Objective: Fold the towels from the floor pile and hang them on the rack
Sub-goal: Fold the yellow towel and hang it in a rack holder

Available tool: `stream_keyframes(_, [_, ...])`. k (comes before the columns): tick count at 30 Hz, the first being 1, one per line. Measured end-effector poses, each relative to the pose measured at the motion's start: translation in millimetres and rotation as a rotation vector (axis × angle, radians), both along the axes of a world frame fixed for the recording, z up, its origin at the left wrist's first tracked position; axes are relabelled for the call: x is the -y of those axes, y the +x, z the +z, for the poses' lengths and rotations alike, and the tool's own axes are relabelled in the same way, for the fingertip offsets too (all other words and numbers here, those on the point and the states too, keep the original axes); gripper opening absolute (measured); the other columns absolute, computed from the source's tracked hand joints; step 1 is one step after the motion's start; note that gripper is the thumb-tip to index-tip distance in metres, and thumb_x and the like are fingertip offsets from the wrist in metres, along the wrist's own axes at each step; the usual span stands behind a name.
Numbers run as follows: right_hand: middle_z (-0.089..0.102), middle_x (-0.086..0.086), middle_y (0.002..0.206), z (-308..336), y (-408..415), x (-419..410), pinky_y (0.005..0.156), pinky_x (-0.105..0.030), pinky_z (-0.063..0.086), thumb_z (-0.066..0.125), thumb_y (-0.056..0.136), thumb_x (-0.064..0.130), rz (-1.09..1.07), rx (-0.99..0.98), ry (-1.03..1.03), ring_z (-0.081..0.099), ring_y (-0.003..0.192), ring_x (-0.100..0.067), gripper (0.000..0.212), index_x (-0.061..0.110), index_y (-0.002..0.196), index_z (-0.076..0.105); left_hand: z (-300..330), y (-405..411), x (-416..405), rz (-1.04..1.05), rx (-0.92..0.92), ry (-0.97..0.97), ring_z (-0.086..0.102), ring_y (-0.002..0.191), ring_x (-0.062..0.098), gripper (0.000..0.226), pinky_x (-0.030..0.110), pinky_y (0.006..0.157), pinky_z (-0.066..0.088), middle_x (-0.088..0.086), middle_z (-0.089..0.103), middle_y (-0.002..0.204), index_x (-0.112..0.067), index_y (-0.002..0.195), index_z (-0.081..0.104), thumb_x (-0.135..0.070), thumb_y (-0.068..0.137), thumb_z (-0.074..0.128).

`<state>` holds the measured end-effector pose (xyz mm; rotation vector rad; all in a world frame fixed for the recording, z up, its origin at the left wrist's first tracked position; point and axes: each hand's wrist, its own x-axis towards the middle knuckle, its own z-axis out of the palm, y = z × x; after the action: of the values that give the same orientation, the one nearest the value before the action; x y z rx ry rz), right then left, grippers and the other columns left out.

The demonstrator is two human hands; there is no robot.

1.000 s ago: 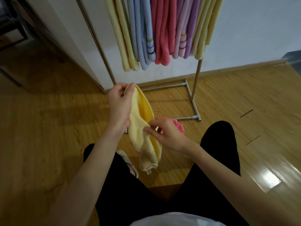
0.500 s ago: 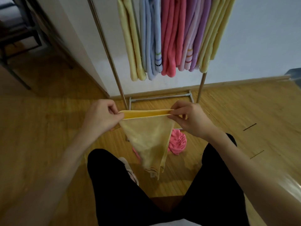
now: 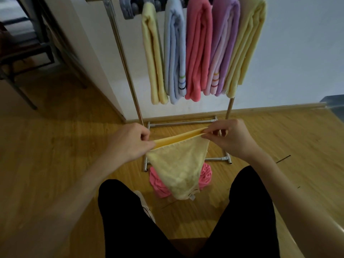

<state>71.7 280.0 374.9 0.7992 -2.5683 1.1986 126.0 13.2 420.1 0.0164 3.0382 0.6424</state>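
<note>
A pale yellow towel hangs in front of me, stretched by its top edge between both hands. My left hand pinches the left corner and my right hand pinches the right corner. Below the towel a crumpled pink towel lies on the floor, partly hidden. The metal rack stands ahead against the wall with several folded towels hung on it: yellow, blue, pink, purple and yellow.
The rack's foot bars lie on the wooden floor just beyond my hands. My legs in black trousers and a white shoe are below. A dark chair frame stands at the far left beside a white wall corner.
The bunched towel in my left hand has been spread out; my right hand took its other corner and both hands now stretch the top edge level. The view has tilted up.
</note>
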Motion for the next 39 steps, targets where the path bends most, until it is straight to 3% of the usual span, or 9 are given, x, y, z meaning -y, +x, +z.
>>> stream_keyframes(5, [0.066, 0.008, 0.078, 5, 4, -5, 0.064, -0.018, 0.049, 0.075, 0.08, 0.017, 0.014, -0.029, -0.007, 0.059, 0.069, -0.009, 0.019, 0.017, 0.098, 0.069, 1, -2, 1, -0.052, 0.068, 0.007, 0.048, 0.057, 0.016, 0.027, 0.037, 0.061, 0.046, 0.003, 0.05, 0.059, -0.013, 0.056, 0.049, -0.022, 0.076, 0.066])
stream_keyframes(11, [0.06, 0.021, 0.078, -3, 2, 3, 0.065, -0.01, 0.043, 0.069, 0.085, 0.011, -0.034, -0.046, 0.006, 0.057, 0.07, 0.005, 0.012, 0.01, 0.096, 0.072, 0, -1, -7, -0.092, 0.039, 0.182, 0.051, 0.072, 0.019, 0.014, 0.037, 0.066, 0.044, 0.002, 0.054, 0.076, -0.017, 0.075, 0.055, -0.005, 0.082, 0.056])
stream_keyframes(15, [0.062, 0.01, 0.07, -8, 2, 14, 0.06, -0.023, 0.045, 0.067, 0.086, 0.013, -0.114, 0.014, -0.018, 0.057, 0.063, -0.012, 0.01, 0.011, 0.094, 0.072, -2, 7, -21, -0.268, 0.135, 0.321, 0.053, 0.085, 0.014, 0.041, 0.032, 0.071, 0.047, -0.005, 0.05, 0.099, -0.036, 0.117, 0.049, -0.005, 0.09, 0.053])
stream_keyframes(19, [0.058, 0.012, 0.066, -5, 1, 25, 0.056, -0.018, 0.041, 0.067, 0.084, 0.011, -0.107, 0.035, -0.035, 0.052, 0.057, -0.008, 0.008, 0.011, 0.091, 0.072, -1, 17, -27, -0.388, 0.219, 0.285, 0.047, 0.097, 0.005, 0.054, 0.028, 0.081, 0.044, -0.008, 0.047, 0.108, -0.053, 0.117, 0.05, -0.005, 0.094, 0.047])
stream_keyframes(23, [0.058, 0.011, 0.065, 0, 2, 32, 0.055, -0.02, 0.041, 0.067, 0.084, 0.01, -0.058, 0.024, -0.031, 0.049, 0.056, -0.005, 0.007, 0.01, 0.089, 0.072, 6, 22, -29, -0.433, 0.34, 0.214, 0.043, 0.093, -0.002, 0.058, 0.019, 0.077, 0.032, -0.01, 0.045, 0.101, -0.035, 0.117, 0.061, 0.008, 0.086, 0.039])
stream_keyframes(29, [0.06, 0.005, 0.065, 1, 5, 40, 0.055, -0.033, 0.046, 0.066, 0.084, 0.01, 0.008, 0.006, -0.035, 0.049, 0.055, -0.012, 0.005, 0.008, 0.086, 0.071, 17, 23, -28, -0.536, 0.551, 0.197, 0.047, 0.106, -0.002, 0.052, 0.024, 0.091, 0.043, -0.019, 0.048, 0.11, -0.029, 0.129, 0.057, -0.023, 0.079, 0.045])
stream_keyframes(33, [0.064, 0.002, 0.07, 1, 8, 44, 0.056, -0.033, 0.048, 0.066, 0.084, 0.01, 0.043, -0.027, -0.026, 0.053, 0.057, -0.014, 0.006, 0.007, 0.086, 0.071, 19, 20, -31, -0.695, 0.438, -0.029, 0.047, 0.102, -0.005, 0.05, 0.02, 0.089, 0.043, -0.019, 0.05, 0.109, -0.031, 0.132, 0.054, -0.003, 0.091, 0.049])
stream_keyframes(36, [0.067, 0.0, 0.073, -1, 9, 40, 0.058, -0.031, 0.049, 0.066, 0.085, 0.01, 0.023, -0.015, -0.058, 0.058, 0.061, -0.017, 0.006, 0.008, 0.089, 0.07, 18, 20, -34, -0.7, 0.29, -0.072, 0.047, 0.094, -0.013, 0.04, 0.008, 0.083, 0.039, -0.019, 0.054, 0.102, -0.029, 0.122, 0.063, -0.006, 0.091, 0.057])
stream_keyframes(39, [0.063, 0.008, 0.072, -4, 13, 35, 0.058, -0.02, 0.047, 0.067, 0.086, 0.01, -0.022, 0.024, -0.112, 0.059, 0.063, -0.013, 0.008, 0.01, 0.092, 0.07, 9, 23, -36, -0.683, 0.098, -0.101, 0.046, 0.088, -0.006, 0.024, 0.013, 0.081, 0.037, -0.013, 0.057, 0.094, -0.025, 0.107, 0.072, -0.014, 0.088, 0.063])
